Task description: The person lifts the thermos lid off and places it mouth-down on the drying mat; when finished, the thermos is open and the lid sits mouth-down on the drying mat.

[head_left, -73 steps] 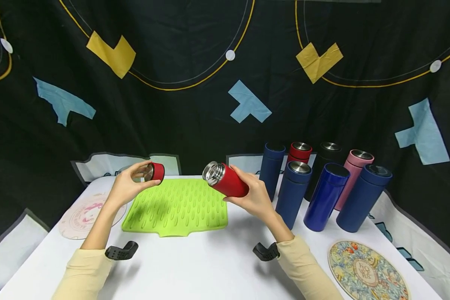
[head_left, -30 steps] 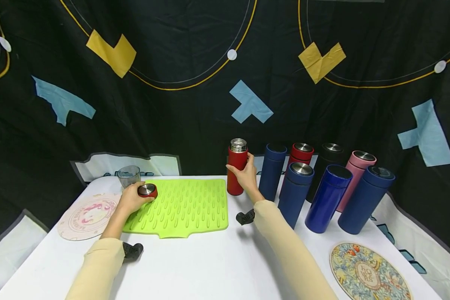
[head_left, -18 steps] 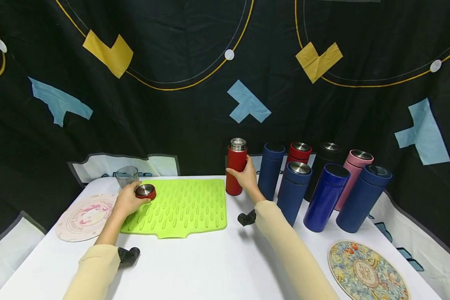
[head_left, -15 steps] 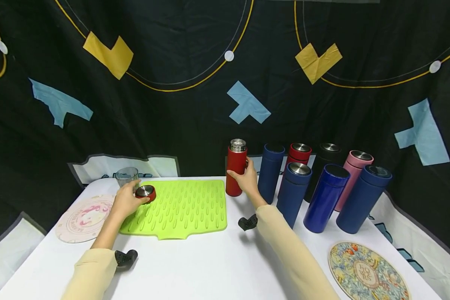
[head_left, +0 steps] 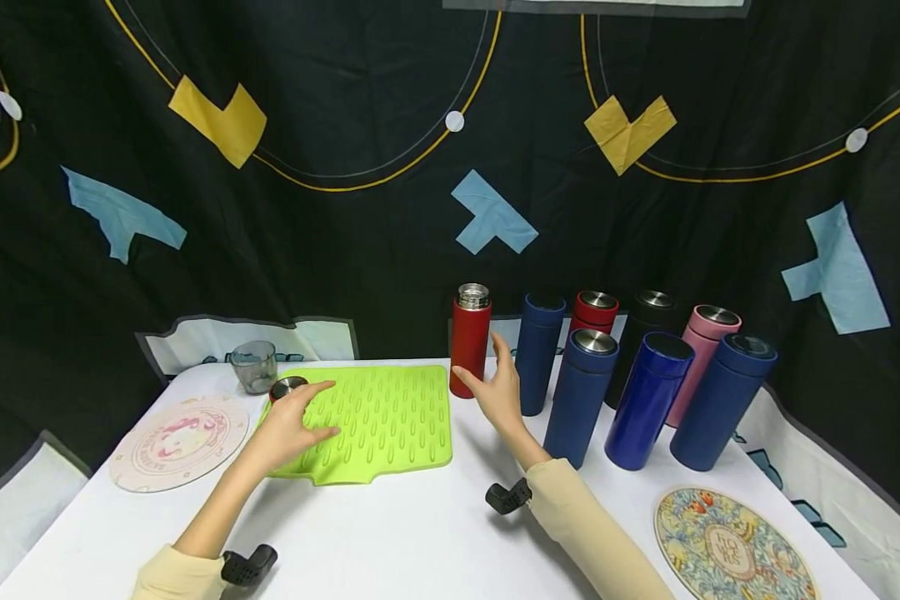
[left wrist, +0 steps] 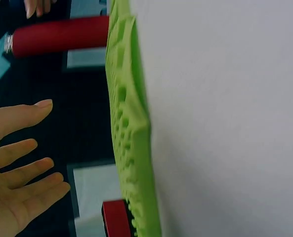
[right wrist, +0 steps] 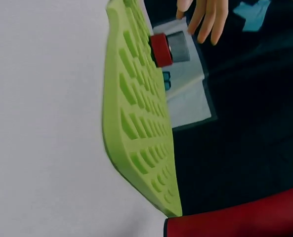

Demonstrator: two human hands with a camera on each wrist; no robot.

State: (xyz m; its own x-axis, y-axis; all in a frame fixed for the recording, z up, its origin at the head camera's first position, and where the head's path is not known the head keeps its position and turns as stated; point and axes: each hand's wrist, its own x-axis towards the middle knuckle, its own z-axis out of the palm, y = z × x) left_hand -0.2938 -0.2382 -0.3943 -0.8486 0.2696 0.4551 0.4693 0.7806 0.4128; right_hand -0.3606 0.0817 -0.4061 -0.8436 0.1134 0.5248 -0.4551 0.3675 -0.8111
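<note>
In the head view my left hand [head_left: 288,429] hovers over the left part of the green ribbed mat [head_left: 390,417], thumb and fingers spread with nothing between them. Behind it the red bottle cap [head_left: 288,386] with a steel top sits on the mat's far left corner, partly hidden by the hand. The cap [left wrist: 117,218] shows below the left hand in the left wrist view. A red thermos bottle [head_left: 469,350] stands upright without its lid, steel neck bare, beside the mat's right edge. My right hand [head_left: 501,387] is just right of it, fingers and thumb apart.
Several capped bottles, such as a blue one [head_left: 581,396] and a pink one [head_left: 703,362], stand close on the right. A glass cup [head_left: 254,367] is behind the mat. Round mats lie left [head_left: 180,442] and right [head_left: 735,542] on the white table [head_left: 390,542].
The red thermos was stood upright and the cap set down on the green mat. Both hands have since let go; the left has drawn back toward the front and right.
</note>
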